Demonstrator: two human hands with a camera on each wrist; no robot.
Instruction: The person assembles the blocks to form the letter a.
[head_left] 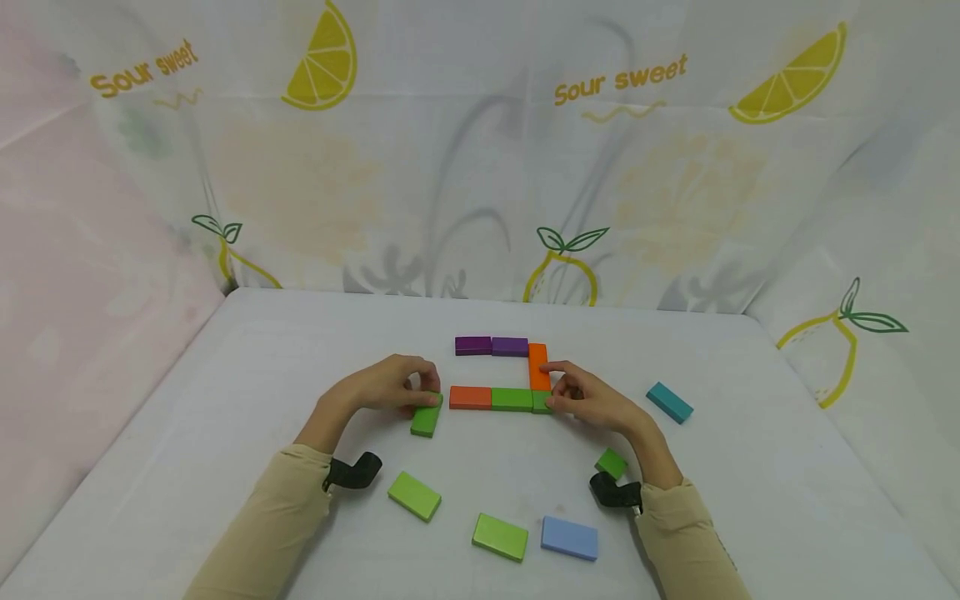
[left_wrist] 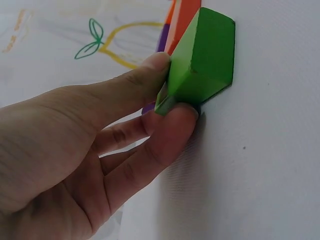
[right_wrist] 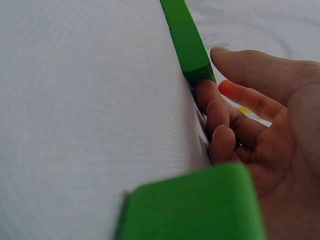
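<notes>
My left hand [head_left: 393,383] pinches a green block [head_left: 426,419] between thumb and fingertips, left of a row on the table. In the left wrist view that green block [left_wrist: 202,60] stands out from the fingertips, close to the table surface. At the row's right end, my right hand [head_left: 592,400] touches a short green block [head_left: 541,402] while its index finger reaches an upright orange block [head_left: 538,365]. The right wrist view has the thumb by the top of the short green block [right_wrist: 192,52] and a fingertip at its end. A longer green block [head_left: 512,400] and an orange-red block [head_left: 470,397] continue the row.
Two purple blocks [head_left: 491,346] lie behind, meeting the orange block's top. A teal block [head_left: 670,402] lies at right. A small green block [head_left: 611,463] sits beside the right wrist. Nearer are light green blocks [head_left: 415,496] and a blue block [head_left: 570,537].
</notes>
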